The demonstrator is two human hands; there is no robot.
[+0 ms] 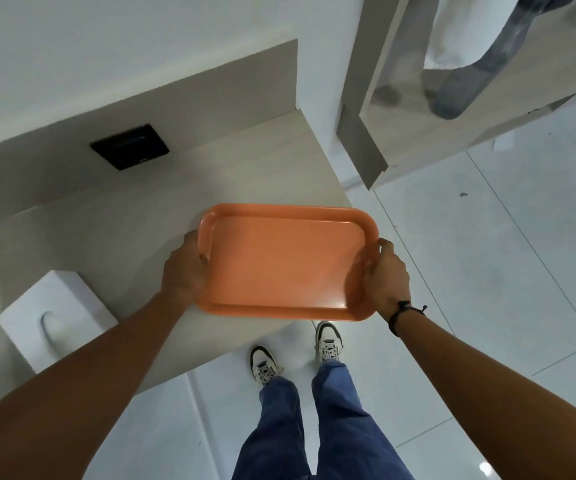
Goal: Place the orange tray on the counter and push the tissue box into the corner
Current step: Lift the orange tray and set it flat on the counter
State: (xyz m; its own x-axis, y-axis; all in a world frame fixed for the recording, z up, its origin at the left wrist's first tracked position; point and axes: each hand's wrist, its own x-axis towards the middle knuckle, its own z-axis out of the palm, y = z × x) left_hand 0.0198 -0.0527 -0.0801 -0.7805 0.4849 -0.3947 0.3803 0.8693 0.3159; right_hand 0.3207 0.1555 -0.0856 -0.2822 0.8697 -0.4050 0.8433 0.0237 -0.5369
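Orange moulded plastic forms the shallow rectangular tray (288,265), which is held at its two short ends, partly over the pale wood-grain counter (106,230) and partly past that counter's near edge, above the glossy white tiled floor (487,254). It is judged to be light, rigid and rather slick, so the raised rim at each short end is the sound place to be gripped. Its long axis runs left to right, roughly across the body, and its open face is turned upward. The left hand (184,268) is closed on the left rim, thumb over the lip; the right hand (388,275) is closed likewise on the right rim. Left of the tray, well apart from it, the white rectangular tissue box (54,313) rests on the counter. Behind the tray, a black square wall plate (129,146) is set in the upstand.
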